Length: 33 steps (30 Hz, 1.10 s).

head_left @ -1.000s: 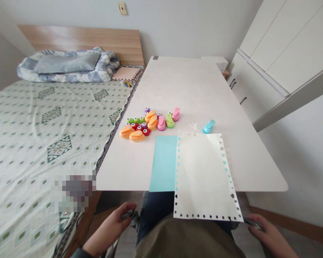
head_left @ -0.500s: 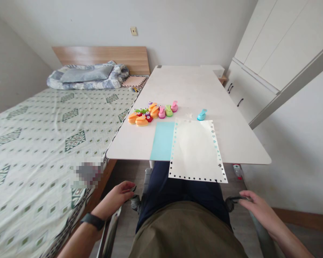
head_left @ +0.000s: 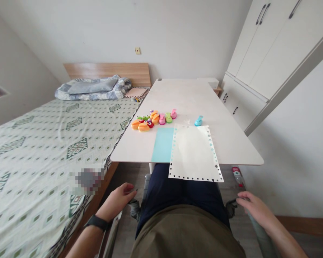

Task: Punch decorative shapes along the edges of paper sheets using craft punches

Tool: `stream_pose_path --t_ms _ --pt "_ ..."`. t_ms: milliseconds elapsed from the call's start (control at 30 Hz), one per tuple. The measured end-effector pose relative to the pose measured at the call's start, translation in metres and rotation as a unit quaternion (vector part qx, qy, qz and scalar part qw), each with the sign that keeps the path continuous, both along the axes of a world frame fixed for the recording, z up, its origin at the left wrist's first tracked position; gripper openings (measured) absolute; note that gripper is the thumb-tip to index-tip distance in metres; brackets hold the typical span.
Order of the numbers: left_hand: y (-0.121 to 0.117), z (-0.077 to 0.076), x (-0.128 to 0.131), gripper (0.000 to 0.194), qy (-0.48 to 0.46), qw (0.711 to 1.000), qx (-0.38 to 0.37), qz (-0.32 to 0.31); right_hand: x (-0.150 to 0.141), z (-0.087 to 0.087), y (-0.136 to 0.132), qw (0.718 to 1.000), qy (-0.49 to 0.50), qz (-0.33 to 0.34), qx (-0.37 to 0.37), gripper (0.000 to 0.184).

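- White sheet (head_left: 193,154) of paper, lying on the desk (head_left: 231,147), its near end overhanging the edge above the person's lap; small punched shapes, stars among them, run along its sides and bottom.
- Light blue sheet (head_left: 162,145) on the left, partly beneath the white one and showing through some holes.
- The person's left hand (head_left: 121,199), below the desk, fingers loosely curled with a narrow gap to the thumb, beside a grey chair part (head_left: 135,209); I cannot tell whether it grips anything.
- The right hand (head_left: 254,208), bent with fingertips at a similar grey piece (head_left: 230,208); its grip cannot be told either.
- Blue craft punch (head_left: 198,121), just beyond the white sheet's top right corner.
- Cluster of orange, red, green, purple and pink punches (head_left: 144,127), farther left.
- Patterned bed (head_left: 43,154), left of the desk.
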<state>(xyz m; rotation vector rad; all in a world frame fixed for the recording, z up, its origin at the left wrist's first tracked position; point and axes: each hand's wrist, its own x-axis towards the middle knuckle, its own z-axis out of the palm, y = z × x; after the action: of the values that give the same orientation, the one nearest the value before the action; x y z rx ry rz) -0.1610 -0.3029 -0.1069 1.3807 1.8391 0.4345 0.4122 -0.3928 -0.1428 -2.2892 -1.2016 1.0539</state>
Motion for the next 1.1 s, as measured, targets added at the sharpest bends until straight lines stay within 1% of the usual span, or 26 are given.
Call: stream_pose_path --t_ms 133,233,333,433,500,567,633,700,767,800,867,933,967,1033,1100 --pt "0.002 -0.002 -0.003 0.052 0.007 1.0 0.005 -0.01 -0.001 0.0 0.002 0.999 0.002 0.02 -0.047 0.052" --pt "0.002 -0.005 -0.006 0.052 0.018 1.0 0.015 -0.017 0.0 -0.003 0.003 0.997 -0.033 0.027 -0.061 0.054" --pt "0.0 -0.008 -0.007 0.051 0.035 0.998 0.041 -0.024 0.003 -0.008 0.004 0.993 -0.109 0.015 -0.037 0.058" --pt "-0.005 -0.01 -0.008 0.05 0.031 0.995 0.09 -0.016 0.004 -0.01 0.003 0.986 -0.167 0.017 -0.008 0.063" --pt "-0.008 -0.009 -0.01 0.049 0.03 0.991 0.131 -0.006 0.001 -0.005 0.001 0.977 -0.207 0.028 0.032 0.063" --pt "-0.009 -0.004 -0.011 0.048 0.036 0.984 0.174 0.006 -0.005 0.01 0.0 0.962 -0.254 0.027 0.097 0.058" --pt "-0.009 0.009 -0.009 0.048 0.033 0.977 0.212 0.011 -0.014 0.035 0.002 0.949 -0.272 0.018 0.16 0.05" --pt "-0.005 0.03 -0.002 0.047 0.025 0.969 0.247 0.009 -0.024 0.065 0.011 0.943 -0.262 0.009 0.206 0.042" --pt "0.003 0.057 0.01 0.044 0.032 0.955 0.293 0.006 -0.034 0.097 0.029 0.927 -0.28 0.012 0.25 0.037" --pt "0.009 0.072 0.018 0.042 0.047 0.947 0.316 0.006 -0.038 0.11 0.042 0.914 -0.295 0.016 0.279 0.036" --pt "0.025 0.101 0.036 0.039 0.076 0.93 0.36 -0.008 -0.046 0.133 0.073 0.892 -0.302 0.034 0.336 0.032" --pt "0.046 0.125 0.056 0.036 0.084 0.917 0.388 -0.038 -0.053 0.148 0.109 0.875 -0.294 0.059 0.381 0.03" --pt "0.057 0.133 0.066 0.034 0.079 0.912 0.399 -0.055 -0.057 0.153 0.127 0.867 -0.286 0.071 0.402 0.03" --pt "0.081 0.145 0.085 0.031 0.059 0.895 0.435 -0.081 -0.065 0.159 0.164 0.855 -0.279 0.091 0.429 0.03" --pt "0.106 0.15 0.104 0.03 0.035 0.877 0.466 -0.117 -0.072 0.16 0.201 0.852 -0.268 0.105 0.436 0.033"
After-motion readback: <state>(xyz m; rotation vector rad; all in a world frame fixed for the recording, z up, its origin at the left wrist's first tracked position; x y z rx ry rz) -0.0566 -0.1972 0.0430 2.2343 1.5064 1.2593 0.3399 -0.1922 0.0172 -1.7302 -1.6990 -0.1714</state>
